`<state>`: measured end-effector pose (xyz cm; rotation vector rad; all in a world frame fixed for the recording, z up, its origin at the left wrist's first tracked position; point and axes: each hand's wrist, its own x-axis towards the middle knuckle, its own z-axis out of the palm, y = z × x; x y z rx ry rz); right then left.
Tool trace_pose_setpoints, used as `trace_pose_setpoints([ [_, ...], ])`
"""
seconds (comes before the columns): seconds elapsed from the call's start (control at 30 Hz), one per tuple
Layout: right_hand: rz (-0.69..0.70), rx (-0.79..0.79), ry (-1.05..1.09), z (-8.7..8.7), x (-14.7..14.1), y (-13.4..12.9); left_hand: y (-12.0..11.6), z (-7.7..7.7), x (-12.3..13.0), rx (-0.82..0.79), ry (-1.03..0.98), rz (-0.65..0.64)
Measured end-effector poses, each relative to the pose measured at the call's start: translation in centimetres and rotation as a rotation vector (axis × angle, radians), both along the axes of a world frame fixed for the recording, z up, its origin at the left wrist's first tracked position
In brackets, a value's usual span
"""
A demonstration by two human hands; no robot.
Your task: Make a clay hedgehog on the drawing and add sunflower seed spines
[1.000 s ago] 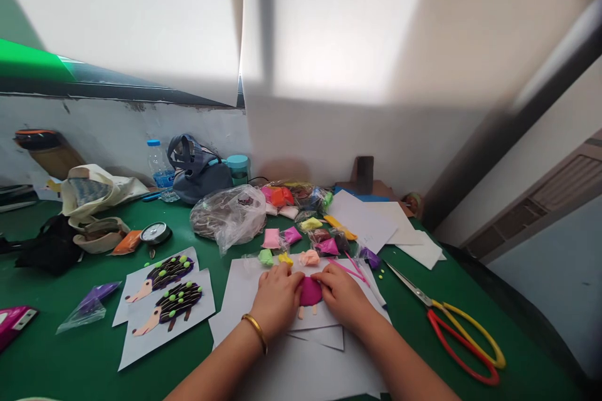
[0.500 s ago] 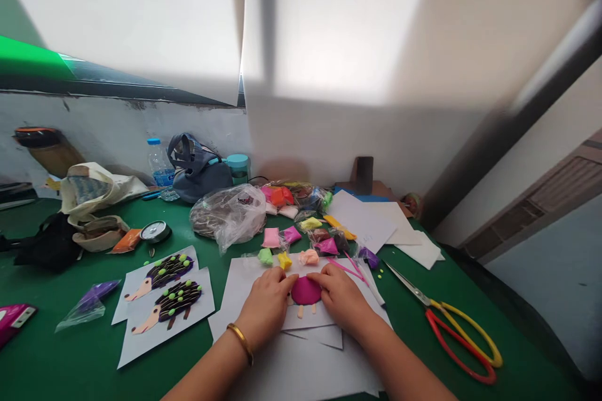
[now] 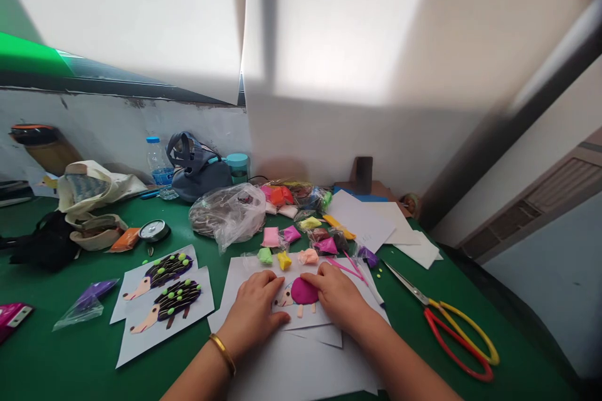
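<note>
A flattened magenta clay body with a pale face and two pale legs lies on white paper in front of me. The face has small dark features. My left hand rests on the paper at the left of the face, thumb and forefinger spread apart, nothing between them. My right hand presses its bent fingers onto the upper right edge of the clay body, hiding that edge. Just beyond my hands sit lumps of clay: green, yellow and peach.
Scissors with red and yellow handles lie open at the right. Two sheets with clay hedgehogs lie at the left. Clay packets, a plastic bag, a blue bag and a bottle stand farther back.
My left hand has let go of the clay body's left side and moved left, uncovering the pale face. My right hand stays at the body's right side.
</note>
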<state>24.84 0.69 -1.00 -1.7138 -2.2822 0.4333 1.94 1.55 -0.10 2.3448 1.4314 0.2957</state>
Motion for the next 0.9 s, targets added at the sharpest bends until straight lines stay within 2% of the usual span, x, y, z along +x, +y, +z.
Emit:
trace_pose_setpoints([
  [0.47,0.105,0.028,0.034,0.2,-0.3,1.3,0.2,-0.4,-0.3,0.011,-0.058,-0.057],
  [0.9,0.104,0.074,0.020,-0.3,-1.0,0.6,0.3,-0.8,-0.2,0.016,-0.071,-0.053],
])
